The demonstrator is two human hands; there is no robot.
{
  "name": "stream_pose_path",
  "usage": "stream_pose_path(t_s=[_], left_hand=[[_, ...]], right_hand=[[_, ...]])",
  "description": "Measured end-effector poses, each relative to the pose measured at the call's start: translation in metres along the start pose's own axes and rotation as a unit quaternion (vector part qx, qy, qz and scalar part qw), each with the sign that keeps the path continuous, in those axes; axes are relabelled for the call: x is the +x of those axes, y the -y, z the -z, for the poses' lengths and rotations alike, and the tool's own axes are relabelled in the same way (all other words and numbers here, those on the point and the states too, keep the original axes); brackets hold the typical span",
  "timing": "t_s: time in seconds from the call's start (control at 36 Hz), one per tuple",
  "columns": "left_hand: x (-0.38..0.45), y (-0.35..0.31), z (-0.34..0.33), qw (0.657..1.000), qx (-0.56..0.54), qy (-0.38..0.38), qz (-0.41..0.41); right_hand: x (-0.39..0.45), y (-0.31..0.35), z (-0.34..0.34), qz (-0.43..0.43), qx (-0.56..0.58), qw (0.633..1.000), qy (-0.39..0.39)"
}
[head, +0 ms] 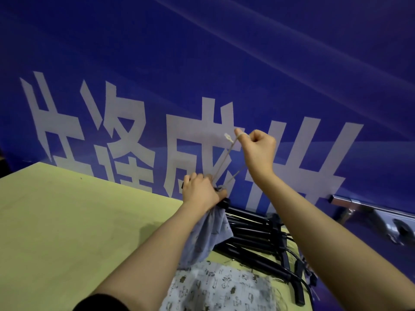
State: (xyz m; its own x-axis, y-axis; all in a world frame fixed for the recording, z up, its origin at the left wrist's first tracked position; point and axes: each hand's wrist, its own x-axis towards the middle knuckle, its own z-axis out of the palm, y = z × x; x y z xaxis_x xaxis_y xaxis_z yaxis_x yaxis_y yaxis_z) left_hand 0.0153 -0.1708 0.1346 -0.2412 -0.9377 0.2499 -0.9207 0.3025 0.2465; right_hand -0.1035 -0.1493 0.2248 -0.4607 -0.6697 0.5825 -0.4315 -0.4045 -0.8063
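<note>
Drawstring pouch (pixel 206 239) being held over the bench (pixel 67 221).
My left hand (pixel 201 190) is gripping the pouch's neck, hiding its mouth and contents; my right hand (pixel 258 147), fingers curled, is holding the cord (pixel 224 158) taut above it.

The left hand (pixel 201 191) covers the mouth of the drawstring pouch (pixel 207 236); cord (pixel 225 157) entry unseen. The black hangers (pixel 251 234) run partly behind the right forearm (pixel 325 221). Bottom edge cuts the patterned cloth (pixel 221 288).

Dim, bluish light with pale glare streaks across the blue banner (pixel 224 52), soft overall focus, and wide-angle bending at the edges.
</note>
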Motion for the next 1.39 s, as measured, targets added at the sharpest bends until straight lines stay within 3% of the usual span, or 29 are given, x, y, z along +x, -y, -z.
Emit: stream_pose_path(t_s=[0.11, 0.28, 0.64, 1.06, 1.28, 1.39], left_hand=[[-0.002, 0.002, -0.002, 0.999, 0.037, -0.017, -0.012], [-0.006, 0.001, -0.006, 0.996, 0.079, -0.034, -0.037], [-0.011, -0.034, 0.028, 0.991, 0.054, -0.117, -0.046], [-0.061, -0.192, 0.078, 0.984, 0.052, -0.155, -0.074], [-0.097, -0.291, 0.093, 0.979, -0.072, -0.173, -0.077], [-0.116, -0.331, 0.081, 0.978, -0.137, -0.137, -0.076]], right_hand=[[0.003, 0.0, 0.003, -0.06, 0.044, 0.997, -0.031], [-0.004, -0.001, 0.009, -0.065, 0.058, 0.995, -0.047], [-0.001, 0.017, 0.057, -0.05, 0.078, 0.985, -0.142], [-0.001, 0.049, 0.215, 0.045, 0.009, 0.99, -0.136], [-0.012, 0.034, 0.321, 0.043, -0.11, 0.989, -0.094], [-0.025, 0.012, 0.364, 0.02, -0.142, 0.986, -0.084]])
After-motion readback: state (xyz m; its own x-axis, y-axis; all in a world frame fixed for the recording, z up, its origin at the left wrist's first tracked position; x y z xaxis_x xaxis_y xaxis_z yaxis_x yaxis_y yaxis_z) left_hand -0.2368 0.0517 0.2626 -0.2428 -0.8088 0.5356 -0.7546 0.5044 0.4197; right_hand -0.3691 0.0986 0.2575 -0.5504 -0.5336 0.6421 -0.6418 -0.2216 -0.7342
